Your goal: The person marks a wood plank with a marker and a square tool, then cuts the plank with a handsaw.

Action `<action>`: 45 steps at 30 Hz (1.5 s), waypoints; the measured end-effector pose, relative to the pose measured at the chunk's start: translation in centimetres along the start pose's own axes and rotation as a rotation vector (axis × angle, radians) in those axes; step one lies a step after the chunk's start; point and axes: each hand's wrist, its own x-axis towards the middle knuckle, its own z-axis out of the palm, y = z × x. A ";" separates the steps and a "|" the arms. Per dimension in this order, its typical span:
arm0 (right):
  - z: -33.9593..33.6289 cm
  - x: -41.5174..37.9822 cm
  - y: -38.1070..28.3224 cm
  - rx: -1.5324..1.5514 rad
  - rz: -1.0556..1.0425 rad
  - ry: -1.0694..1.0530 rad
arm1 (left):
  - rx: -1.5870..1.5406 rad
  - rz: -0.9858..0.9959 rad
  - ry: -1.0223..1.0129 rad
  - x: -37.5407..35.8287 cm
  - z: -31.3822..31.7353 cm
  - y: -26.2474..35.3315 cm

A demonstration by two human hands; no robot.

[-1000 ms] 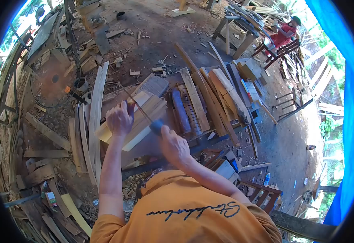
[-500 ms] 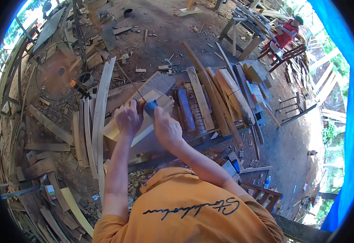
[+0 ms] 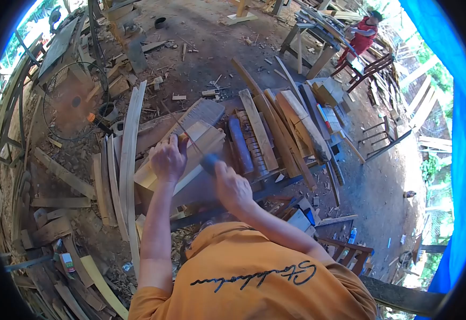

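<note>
My right hand (image 3: 234, 189) is closed round the dark blue handle of a handsaw (image 3: 209, 163). The saw's thin blade, seen edge-on, runs forward and left, close by the fingers of my left hand (image 3: 168, 160). That hand is bent over a pale wooden board (image 3: 203, 141) on the workbench and grips it near the blade. The cut itself is too small to make out. Under the pale board, farther off, lies a wider grey plank (image 3: 206, 110).
Wooden beams (image 3: 302, 120) and a dark rounded wood piece (image 3: 239, 143) lie on the right. Long strips (image 3: 130, 160) stand at the left. A caged fan (image 3: 75, 101) is at the far left. A person in red (image 3: 364, 36) is at the back right near a chair (image 3: 366, 72).
My right hand has drawn the handsaw back toward me and slightly right, so more blade shows between the hands. My left hand stays on the board. The view has shifted a little.
</note>
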 end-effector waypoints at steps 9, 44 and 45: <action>1.6 2.2 -0.2 0.046 -0.056 0.056 | -0.018 0.018 0.100 -0.3 0.4 0.1; 14.5 16.6 -1.7 0.164 -0.136 -0.206 | -0.232 -0.299 -0.243 5.3 12.0 -11.0; 14.9 16.5 -1.1 0.158 -0.132 -0.194 | -0.251 -0.307 -0.252 5.2 12.5 -10.8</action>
